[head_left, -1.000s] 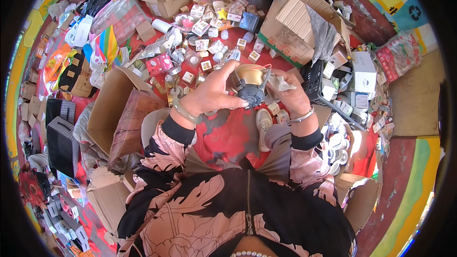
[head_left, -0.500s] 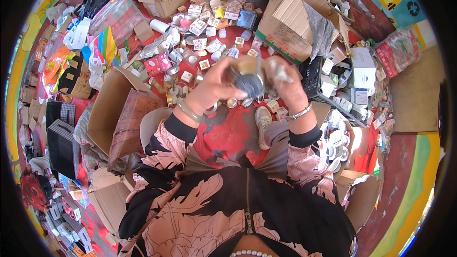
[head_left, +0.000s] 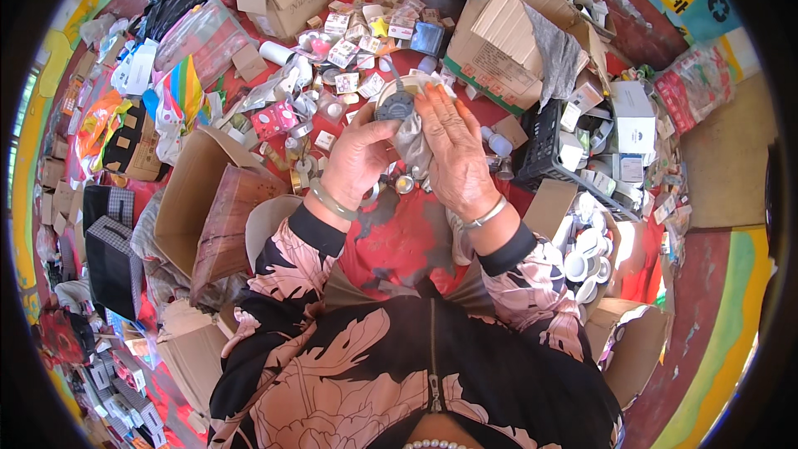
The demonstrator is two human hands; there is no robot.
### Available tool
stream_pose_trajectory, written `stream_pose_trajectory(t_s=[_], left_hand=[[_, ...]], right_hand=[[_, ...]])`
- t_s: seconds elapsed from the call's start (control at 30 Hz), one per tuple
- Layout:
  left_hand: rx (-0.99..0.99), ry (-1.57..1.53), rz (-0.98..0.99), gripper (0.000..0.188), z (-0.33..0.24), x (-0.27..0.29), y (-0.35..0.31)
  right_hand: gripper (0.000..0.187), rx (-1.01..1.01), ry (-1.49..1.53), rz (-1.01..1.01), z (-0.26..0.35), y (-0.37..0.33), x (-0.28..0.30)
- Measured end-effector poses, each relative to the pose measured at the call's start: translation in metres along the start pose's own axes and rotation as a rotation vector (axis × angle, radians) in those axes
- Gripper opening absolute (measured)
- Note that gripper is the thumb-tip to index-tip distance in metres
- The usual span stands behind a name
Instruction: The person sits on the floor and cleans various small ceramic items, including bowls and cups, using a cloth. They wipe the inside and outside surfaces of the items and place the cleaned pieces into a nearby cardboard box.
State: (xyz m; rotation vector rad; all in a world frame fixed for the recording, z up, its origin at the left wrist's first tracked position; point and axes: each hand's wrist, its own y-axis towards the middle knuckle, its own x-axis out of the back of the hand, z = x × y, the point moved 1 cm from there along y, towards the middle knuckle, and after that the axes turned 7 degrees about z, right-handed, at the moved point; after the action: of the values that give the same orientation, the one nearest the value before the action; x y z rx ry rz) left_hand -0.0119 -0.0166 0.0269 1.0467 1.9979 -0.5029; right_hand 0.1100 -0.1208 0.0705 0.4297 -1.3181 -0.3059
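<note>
In front of my chest, my left hand [head_left: 359, 158] is closed round a round item with a dark grey face and a pale rim [head_left: 394, 105]; its exact kind is unclear. My right hand [head_left: 454, 150] presses a crumpled grey cloth [head_left: 413, 145] against the item's right side. Its fingers lie long and close together over the cloth, partly hiding both. Just below my hands, a small round metal-rimmed container [head_left: 405, 184] sits on the red floor covering [head_left: 391, 237]. Beyond them lies a heap of small printed boxes [head_left: 342, 53].
Cardboard boxes stand at the far left [head_left: 287, 0], far right [head_left: 507, 41] and near left [head_left: 204, 199]. A black crate [head_left: 544, 150] full of small boxes is on my right. White round lids [head_left: 587, 254] lie nearer. Colourful bags [head_left: 187, 96] crowd the left.
The round item has shifted slightly left and its grey face now shows upward. My right hand has moved inward, its fingers laid over the cloth against the item.
</note>
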Motion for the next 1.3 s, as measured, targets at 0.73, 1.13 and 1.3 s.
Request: stream_pose_trajectory(t_s=[0.73,1.13,1.3], left_hand=[[-0.136,0.199,0.059,0.050,-0.001,-0.019,-0.008],[-0.035,0.353,0.136,0.035,0.003,-0.015,-0.012],[-0.039,0.315,0.148,0.032,0.009,-0.016,-0.007]], right_hand=[[0.035,-0.144,0.942,-0.194,-0.018,-0.003,-0.007],[0.034,-0.467,1.422,-0.028,-0.043,-0.005,-0.001],[0.019,-0.430,1.252,-0.284,-0.041,-0.010,-0.017]])
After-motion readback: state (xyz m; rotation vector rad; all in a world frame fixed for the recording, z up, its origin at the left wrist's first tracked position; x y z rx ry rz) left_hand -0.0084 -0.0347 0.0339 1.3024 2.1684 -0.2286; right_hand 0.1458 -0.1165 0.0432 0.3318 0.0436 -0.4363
